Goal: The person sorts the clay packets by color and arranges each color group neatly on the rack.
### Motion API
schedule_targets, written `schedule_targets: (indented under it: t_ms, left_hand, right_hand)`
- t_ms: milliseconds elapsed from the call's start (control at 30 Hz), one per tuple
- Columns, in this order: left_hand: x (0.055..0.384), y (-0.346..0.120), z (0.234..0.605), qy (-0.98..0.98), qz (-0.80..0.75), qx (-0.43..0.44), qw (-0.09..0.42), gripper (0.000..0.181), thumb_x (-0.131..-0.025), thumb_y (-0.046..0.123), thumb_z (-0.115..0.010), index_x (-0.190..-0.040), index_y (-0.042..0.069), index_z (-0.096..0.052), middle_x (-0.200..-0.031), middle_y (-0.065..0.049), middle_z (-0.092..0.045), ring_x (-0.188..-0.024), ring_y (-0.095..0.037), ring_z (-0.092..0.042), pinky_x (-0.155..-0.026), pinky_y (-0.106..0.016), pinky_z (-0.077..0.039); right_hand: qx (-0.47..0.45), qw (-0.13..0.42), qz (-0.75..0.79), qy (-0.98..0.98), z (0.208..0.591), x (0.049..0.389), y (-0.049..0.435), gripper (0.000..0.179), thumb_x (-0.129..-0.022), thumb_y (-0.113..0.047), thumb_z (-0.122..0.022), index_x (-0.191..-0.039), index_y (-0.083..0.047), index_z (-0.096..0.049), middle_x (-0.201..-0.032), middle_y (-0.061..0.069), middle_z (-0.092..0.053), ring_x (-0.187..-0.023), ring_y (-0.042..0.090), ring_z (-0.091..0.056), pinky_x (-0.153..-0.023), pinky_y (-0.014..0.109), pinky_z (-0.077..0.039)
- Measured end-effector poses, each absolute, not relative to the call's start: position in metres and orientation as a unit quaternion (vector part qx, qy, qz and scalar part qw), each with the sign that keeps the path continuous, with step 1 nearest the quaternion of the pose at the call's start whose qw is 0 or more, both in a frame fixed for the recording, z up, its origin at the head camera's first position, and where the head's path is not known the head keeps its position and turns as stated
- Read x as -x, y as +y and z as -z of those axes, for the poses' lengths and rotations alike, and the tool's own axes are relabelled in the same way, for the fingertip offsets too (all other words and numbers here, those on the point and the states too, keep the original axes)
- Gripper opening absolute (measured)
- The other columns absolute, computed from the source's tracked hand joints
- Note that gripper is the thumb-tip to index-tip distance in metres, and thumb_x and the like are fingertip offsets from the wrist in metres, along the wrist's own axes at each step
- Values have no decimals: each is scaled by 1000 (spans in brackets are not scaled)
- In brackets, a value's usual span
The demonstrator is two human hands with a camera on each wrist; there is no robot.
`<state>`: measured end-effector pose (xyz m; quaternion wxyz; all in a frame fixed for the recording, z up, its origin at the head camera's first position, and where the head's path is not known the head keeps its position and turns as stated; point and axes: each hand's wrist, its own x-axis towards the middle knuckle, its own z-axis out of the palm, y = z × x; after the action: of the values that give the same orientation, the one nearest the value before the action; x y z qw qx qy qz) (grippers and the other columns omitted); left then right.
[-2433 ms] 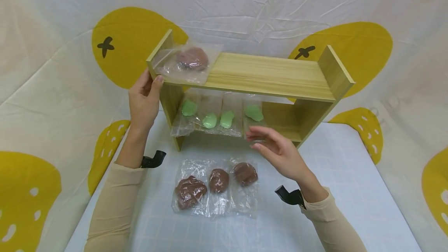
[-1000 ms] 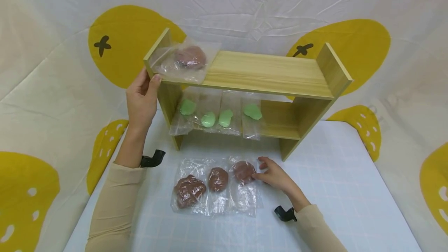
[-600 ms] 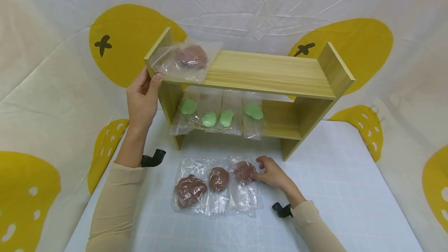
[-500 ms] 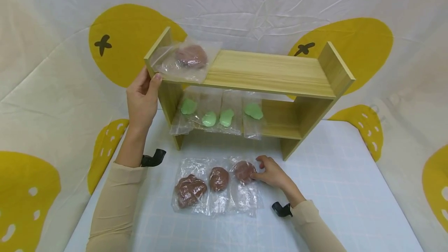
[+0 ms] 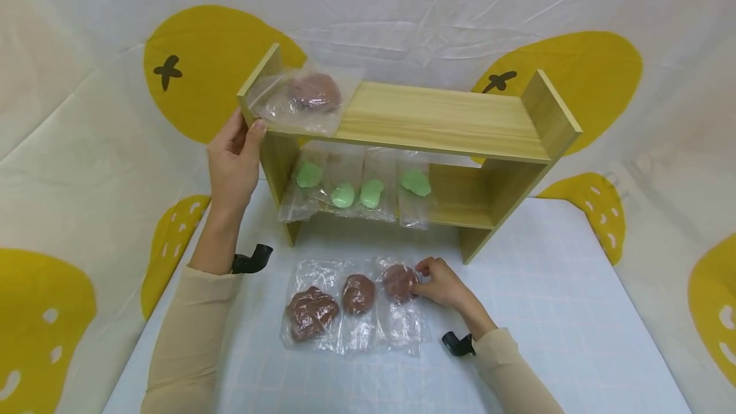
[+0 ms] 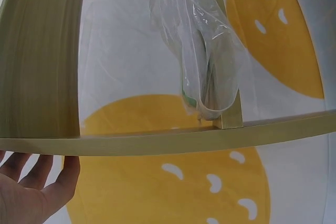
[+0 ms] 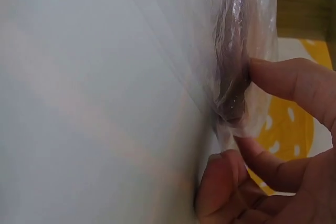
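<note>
My right hand (image 5: 438,284) pinches the rightmost of three clear bags of brown dough (image 5: 400,283) lying on the white table (image 5: 546,312); the right wrist view shows fingers (image 7: 294,85) and thumb curled on that bagged brown lump (image 7: 231,72). The other two brown bags (image 5: 311,312) (image 5: 359,294) lie to its left. My left hand (image 5: 234,161) holds the left end panel of the wooden shelf (image 5: 437,121), thumb at its front edge. Another bagged brown lump (image 5: 312,92) sits on the shelf's top left. In the left wrist view my fingers (image 6: 31,187) press under the shelf board (image 6: 168,140).
Several bags of green dough (image 5: 344,195) lie along the shelf's lower board, one hanging in the left wrist view (image 6: 202,51). A white sheet with yellow shapes (image 5: 190,69) drapes behind and at both sides. The table's right part (image 5: 575,337) is bare.
My right hand came down from in front of the lower shelf to the table and closed its fingers on the rightmost brown bag. The left hand stayed on the shelf end.
</note>
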<state>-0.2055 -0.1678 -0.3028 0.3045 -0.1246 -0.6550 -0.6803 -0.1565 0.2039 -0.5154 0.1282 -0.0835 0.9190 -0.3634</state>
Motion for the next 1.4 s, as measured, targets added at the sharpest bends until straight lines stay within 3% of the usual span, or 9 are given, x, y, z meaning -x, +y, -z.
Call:
schedule_targets:
  t_ms: [167, 400, 667, 933, 1233, 1400]
  left_hand:
    - [199, -164, 297, -657, 678, 130, 303, 41, -100, 3, -59, -140, 1, -56, -136, -15, -60, -124, -23, -57, -106, -36, -43]
    - [196, -164, 295, -658, 678, 130, 301, 41, -100, 3, -58, -141, 0, -55, -137, -15, -60, -124, -23, -56, -106, -36, -42]
    - [198, -163, 295, -657, 678, 136, 301, 41, -100, 3, -58, -141, -2, -54, -137, -16, -59, -125, -24, -56, -107, -36, -42]
    - [198, -164, 296, -668, 666, 132, 305, 41, -101, 4, -57, -142, 0, -54, -139, -14, -58, -127, -23, -55, -107, -36, -42]
    - [198, -164, 297, -658, 673, 134, 311, 41, -100, 2, -58, -141, -3, -54, -137, -17, -59, -124, -23, -56, -106, -36, -43]
    - [198, -164, 297, -659, 673, 134, 308, 41, -100, 3, -58, -141, -1, -55, -137, -16, -59, -125, -24, -56, -106, -36, -43]
  right_hand:
    - [81, 113, 365, 921, 515, 154, 202, 43, -76, -13, -84, -109, 3, -64, -99, 12, -59, -91, 27, -57, -79, 41, -50]
    - [71, 115, 360, 923, 512, 154, 200, 61, -76, -15, -85, -125, 9, -57, -98, 12, -66, -89, 27, -62, -78, 43, -52]
    - [66, 120, 352, 926, 511, 156, 201, 51, -75, -16, -85, -115, 5, -62, -96, 10, -64, -90, 27, -61, -80, 43, -51]
    - [63, 121, 369, 919, 514, 157, 199, 49, -75, -13, -85, -115, 4, -62, -102, 12, -60, -97, 29, -58, -84, 44, -50]
    - [73, 115, 387, 912, 514, 158, 200, 56, -76, -11, -84, -123, 4, -58, -94, 8, -66, -86, 23, -62, -77, 39, -51]
    - [71, 125, 386, 911, 513, 158, 201, 52, -76, -13, -84, -119, 5, -61, -94, 7, -67, -86, 23, -62, -76, 38, -52]
